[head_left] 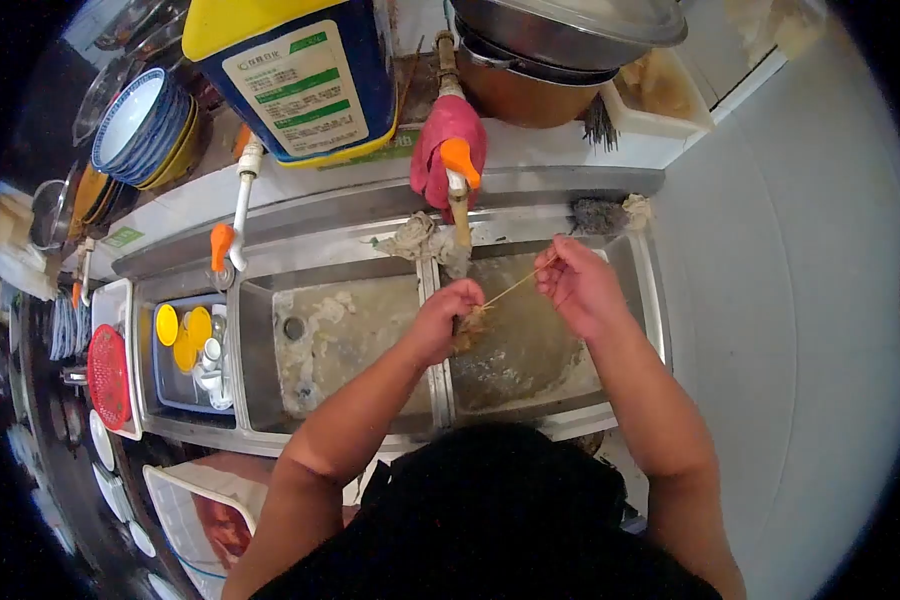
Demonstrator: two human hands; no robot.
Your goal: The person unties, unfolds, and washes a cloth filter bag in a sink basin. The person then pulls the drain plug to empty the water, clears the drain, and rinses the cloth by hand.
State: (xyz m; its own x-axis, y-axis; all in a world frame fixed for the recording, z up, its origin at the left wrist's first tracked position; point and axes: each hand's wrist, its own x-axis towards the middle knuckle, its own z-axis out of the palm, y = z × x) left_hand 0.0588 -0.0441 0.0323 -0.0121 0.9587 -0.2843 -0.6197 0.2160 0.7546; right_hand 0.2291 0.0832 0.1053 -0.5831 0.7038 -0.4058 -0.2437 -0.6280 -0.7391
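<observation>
My left hand (448, 318) is closed in a pinch over the divider side of the right-hand sink basin. At its fingertips is a small, wet, brownish clump (470, 322), whose kind I cannot make out. A thin, straight, yellowish stick (515, 288) runs from there up to my right hand (580, 285), whose fingers are pinched on its far end. Below both hands, cloudy, rippled water (530, 350) lies in the basin. A tap (460, 212) with an orange handle stands just above my left hand.
A pink cloth (448, 145) wraps the tap's pipe. Greyish rags (410, 238) lie on the sink's back ledge; a dark scrubber (598, 215) sits farther right. The middle basin (255, 350) holds murky water and scraps. Left of it, a blue bin (185, 402) contains yellow and white dishes.
</observation>
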